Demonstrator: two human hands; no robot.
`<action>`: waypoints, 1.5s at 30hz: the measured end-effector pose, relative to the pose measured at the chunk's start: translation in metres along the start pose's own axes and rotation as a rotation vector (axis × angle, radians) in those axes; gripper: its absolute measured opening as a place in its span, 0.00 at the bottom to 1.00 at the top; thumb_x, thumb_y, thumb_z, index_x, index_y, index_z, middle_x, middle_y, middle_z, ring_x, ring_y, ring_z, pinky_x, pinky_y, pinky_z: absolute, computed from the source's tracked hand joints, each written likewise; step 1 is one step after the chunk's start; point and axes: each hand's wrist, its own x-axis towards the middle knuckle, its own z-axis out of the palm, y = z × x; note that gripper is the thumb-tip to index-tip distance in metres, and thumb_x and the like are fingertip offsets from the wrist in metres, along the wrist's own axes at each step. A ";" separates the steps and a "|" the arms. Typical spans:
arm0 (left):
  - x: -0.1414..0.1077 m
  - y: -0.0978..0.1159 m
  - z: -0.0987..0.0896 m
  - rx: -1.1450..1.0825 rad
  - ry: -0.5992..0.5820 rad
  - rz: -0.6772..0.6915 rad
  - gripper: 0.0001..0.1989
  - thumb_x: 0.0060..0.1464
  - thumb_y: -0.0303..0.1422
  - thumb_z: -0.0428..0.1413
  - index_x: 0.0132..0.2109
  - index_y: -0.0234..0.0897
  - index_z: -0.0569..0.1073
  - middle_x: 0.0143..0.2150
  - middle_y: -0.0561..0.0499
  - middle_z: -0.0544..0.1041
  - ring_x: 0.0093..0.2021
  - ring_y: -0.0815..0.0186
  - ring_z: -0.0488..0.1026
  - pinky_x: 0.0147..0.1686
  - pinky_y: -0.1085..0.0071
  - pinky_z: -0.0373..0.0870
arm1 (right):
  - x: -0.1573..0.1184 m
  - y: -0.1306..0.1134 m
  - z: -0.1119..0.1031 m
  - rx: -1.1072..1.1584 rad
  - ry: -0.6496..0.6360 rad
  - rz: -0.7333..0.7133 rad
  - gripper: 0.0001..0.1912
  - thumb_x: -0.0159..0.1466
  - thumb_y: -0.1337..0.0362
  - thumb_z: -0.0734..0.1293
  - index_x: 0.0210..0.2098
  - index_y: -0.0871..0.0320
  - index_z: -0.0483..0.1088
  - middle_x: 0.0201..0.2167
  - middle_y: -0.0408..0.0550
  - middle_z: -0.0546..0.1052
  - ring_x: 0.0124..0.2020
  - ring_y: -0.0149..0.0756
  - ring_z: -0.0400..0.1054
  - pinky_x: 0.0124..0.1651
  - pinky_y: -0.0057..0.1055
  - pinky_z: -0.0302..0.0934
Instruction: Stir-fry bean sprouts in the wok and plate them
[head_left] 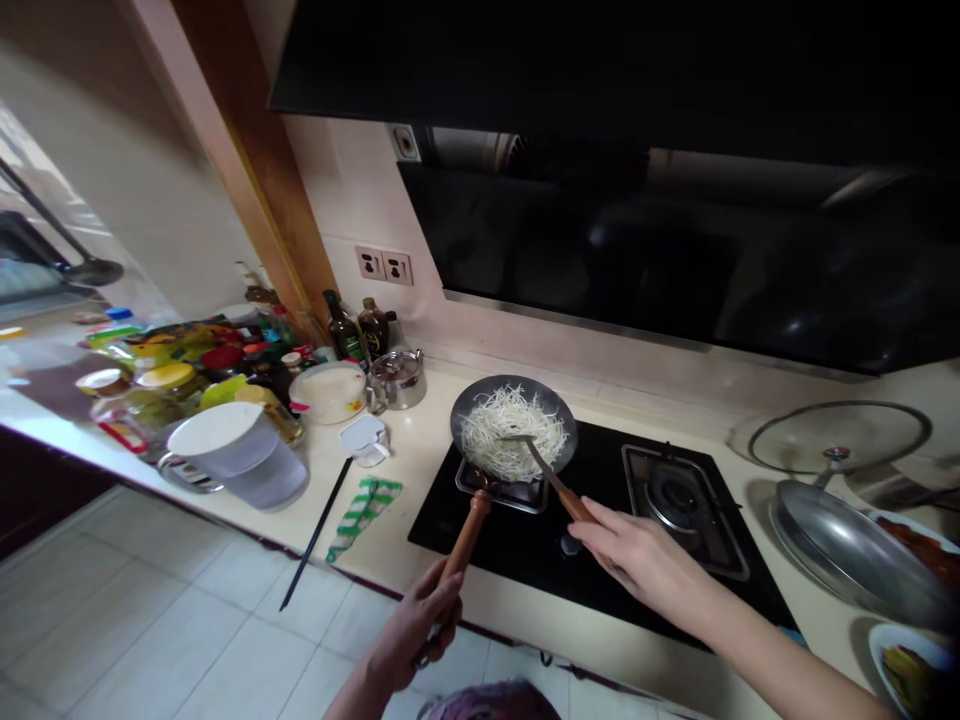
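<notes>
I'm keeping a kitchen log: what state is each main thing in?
Left hand, closed around wok handle
Right hand, closed around spatula
Wok, over left burner, holding white shreds
Spatula, tip in shreds
Glass lid, off wok
Pitcher, upright
Striped cloth, lying on counter
Black rod, overhanging counter edge

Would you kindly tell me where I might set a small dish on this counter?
Counter lies bare between the wok and, left of it, the pot and cloth; a narrow strip fronts the hob, under the handle and right arm. It is crowded left, around the jars and pitcher, and right, around the glass lid and silver pan.
</notes>
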 end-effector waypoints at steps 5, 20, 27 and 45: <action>0.000 -0.002 0.000 -0.005 0.005 0.015 0.36 0.43 0.53 0.60 0.54 0.39 0.62 0.21 0.60 0.66 0.16 0.77 0.58 0.13 0.81 0.42 | -0.001 0.000 -0.011 0.033 -0.009 -0.007 0.14 0.63 0.72 0.61 0.44 0.54 0.73 0.42 0.52 0.78 0.32 0.32 0.75 0.35 0.25 0.69; 0.002 -0.002 0.000 -0.017 0.012 0.009 0.36 0.43 0.53 0.61 0.55 0.39 0.62 0.21 0.60 0.66 0.16 0.77 0.59 0.13 0.82 0.43 | 0.001 0.051 0.002 -0.040 0.483 0.171 0.11 0.65 0.67 0.63 0.46 0.54 0.71 0.41 0.47 0.79 0.42 0.36 0.75 0.48 0.31 0.70; 0.001 -0.002 0.001 -0.020 0.005 0.010 0.37 0.42 0.54 0.61 0.54 0.39 0.63 0.21 0.59 0.66 0.16 0.77 0.57 0.13 0.82 0.42 | 0.004 0.073 0.032 -0.189 0.423 0.173 0.12 0.67 0.65 0.60 0.46 0.56 0.72 0.44 0.51 0.78 0.44 0.38 0.75 0.47 0.33 0.71; 0.003 -0.010 0.000 -0.047 0.022 0.043 0.41 0.41 0.55 0.60 0.57 0.39 0.59 0.21 0.61 0.64 0.15 0.78 0.55 0.14 0.81 0.40 | -0.013 0.102 0.031 -0.618 0.154 -0.041 0.16 0.66 0.70 0.58 0.45 0.60 0.75 0.34 0.54 0.79 0.29 0.34 0.73 0.35 0.30 0.69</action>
